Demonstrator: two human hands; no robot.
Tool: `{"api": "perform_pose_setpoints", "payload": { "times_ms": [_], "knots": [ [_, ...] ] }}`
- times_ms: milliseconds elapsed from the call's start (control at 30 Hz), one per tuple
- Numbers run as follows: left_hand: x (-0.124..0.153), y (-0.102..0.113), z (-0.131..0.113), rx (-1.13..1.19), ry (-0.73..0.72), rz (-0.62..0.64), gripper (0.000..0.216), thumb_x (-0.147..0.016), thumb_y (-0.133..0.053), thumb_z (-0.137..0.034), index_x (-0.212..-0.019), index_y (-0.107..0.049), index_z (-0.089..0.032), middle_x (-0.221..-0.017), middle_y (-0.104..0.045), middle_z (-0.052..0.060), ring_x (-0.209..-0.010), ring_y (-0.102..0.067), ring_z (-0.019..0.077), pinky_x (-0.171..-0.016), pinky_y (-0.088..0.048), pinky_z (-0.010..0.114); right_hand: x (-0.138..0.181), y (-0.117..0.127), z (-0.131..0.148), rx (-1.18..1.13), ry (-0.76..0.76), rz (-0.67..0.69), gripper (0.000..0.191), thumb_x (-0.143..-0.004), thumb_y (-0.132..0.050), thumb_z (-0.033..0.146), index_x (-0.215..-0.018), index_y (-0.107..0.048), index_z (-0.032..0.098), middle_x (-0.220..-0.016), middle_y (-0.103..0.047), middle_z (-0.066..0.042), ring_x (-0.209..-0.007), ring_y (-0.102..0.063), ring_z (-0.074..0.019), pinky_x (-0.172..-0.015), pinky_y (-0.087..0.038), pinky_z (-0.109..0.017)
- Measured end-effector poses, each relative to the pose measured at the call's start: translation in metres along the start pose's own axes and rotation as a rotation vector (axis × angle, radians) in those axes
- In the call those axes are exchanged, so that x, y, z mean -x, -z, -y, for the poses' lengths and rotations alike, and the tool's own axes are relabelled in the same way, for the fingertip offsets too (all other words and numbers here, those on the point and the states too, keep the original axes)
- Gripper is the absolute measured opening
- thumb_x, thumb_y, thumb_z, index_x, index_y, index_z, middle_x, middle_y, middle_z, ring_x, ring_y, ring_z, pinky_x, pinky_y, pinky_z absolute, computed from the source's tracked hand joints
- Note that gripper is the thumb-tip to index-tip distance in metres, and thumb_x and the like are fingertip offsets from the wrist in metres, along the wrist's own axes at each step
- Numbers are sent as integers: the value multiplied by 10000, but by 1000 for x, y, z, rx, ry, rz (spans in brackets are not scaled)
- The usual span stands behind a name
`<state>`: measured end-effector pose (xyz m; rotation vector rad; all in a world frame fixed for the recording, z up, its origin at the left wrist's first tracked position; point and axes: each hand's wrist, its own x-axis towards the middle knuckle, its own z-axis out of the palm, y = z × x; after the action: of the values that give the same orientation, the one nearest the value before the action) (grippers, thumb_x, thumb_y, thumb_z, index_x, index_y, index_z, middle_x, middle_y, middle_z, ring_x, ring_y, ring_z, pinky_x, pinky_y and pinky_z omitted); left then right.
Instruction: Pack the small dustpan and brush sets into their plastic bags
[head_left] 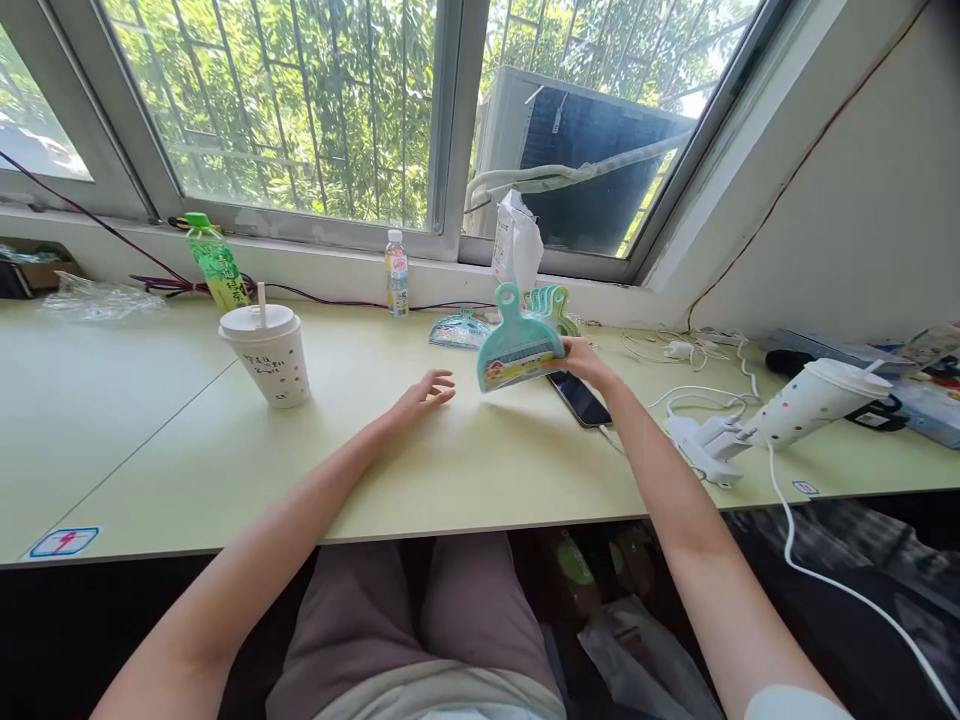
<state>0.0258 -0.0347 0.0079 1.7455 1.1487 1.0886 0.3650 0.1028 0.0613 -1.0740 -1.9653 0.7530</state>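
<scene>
My right hand (583,362) grips the right edge of a small mint-green dustpan (517,345), which stands tilted above the desk with its looped handle up and a printed label on its front. My left hand (429,392) rests on the desk to the left of it, fingers loosely apart, holding nothing. Behind the dustpan, several similar green looped handles (555,303) stand in a row. Another flat piece in clear wrap (459,329) lies further back. A black phone (581,399) with a white cable lies beneath my right wrist.
A white lidded cup with straw (268,362) stands left, near a green-capped bottle (216,262). By the window are a small bottle (397,274) and a white tissue pack (517,243). At right are a power strip (705,447), cables and a tilted cup (817,402).
</scene>
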Motion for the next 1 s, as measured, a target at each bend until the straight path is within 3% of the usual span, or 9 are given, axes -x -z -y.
{"api": "perform_pose_setpoints", "payload": {
  "times_ms": [133,267,433,800,1000],
  "knots": [
    [0,1,3,-123,-27,61,401,-847,-521,-541,-1041,-651,-215,-1107,-670,83,-929,-645,219,-860,-473,345,7,57,-43,53,-101,-190,438,-466,-822,325,-839,-693,135,-848,-711,-71,-733,-614,-195,-691,-502,-329],
    [0,4,5,-134,-24,64,376,-818,-556,-534,-967,-682,-213,-977,-709,66,-935,-650,234,-849,-476,334,5,78,-85,108,-209,-293,444,-432,-828,226,-845,-704,123,-817,-714,-73,-737,-624,-194,-697,-493,-318],
    [1,5,5,-155,-23,76,356,-811,-565,-517,-962,-694,-222,-990,-714,60,-940,-647,234,-836,-477,326,-8,67,-110,140,-203,-403,378,-504,-795,236,-846,-698,110,-815,-720,-83,-717,-614,-190,-687,-491,-318],
    [1,6,4,-154,1,90,351,-778,-602,-524,-928,-709,-225,-1005,-705,61,-934,-629,242,-850,-482,342,-12,38,-104,418,-171,-541,338,-652,-734,330,-907,-688,113,-881,-717,-121,-754,-580,-209,-739,-451,-336],
    [1,6,4,-198,-10,98,300,-813,-571,-481,-913,-705,-232,-1027,-697,58,-943,-628,226,-846,-479,324,-5,18,-108,507,-188,-617,252,-746,-644,299,-936,-590,143,-1101,-602,-184,-1027,-530,-285,-891,-423,-414]
  ]
}}
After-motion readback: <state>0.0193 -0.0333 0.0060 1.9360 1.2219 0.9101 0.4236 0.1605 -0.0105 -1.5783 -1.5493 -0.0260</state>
